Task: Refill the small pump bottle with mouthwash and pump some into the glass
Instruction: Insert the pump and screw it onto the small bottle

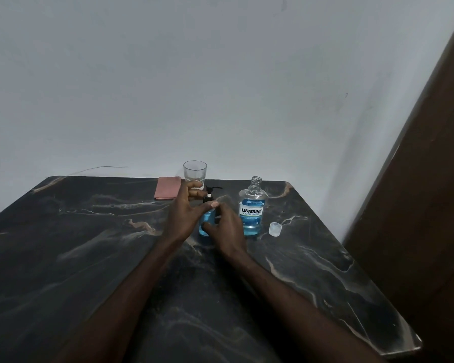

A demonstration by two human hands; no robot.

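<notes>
I see the small pump bottle point(207, 217) upright on the dark marble table point(89, 244), just left of the uncapped mouthwash bottle point(252, 209) and nearer me than the glass point(195, 172); its clear body shows blue liquid, with a black pump head on top; the left hand point(185, 213) curls round the pump's neck, thumb across the front; the right hand point(227, 229) grips the body.

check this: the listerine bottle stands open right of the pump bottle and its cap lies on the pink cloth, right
Not quite. The head view shows the cap on the bare table, right of the Listerine bottle, not on the pink cloth. The bottle does stand open, right of the pump bottle.
</notes>
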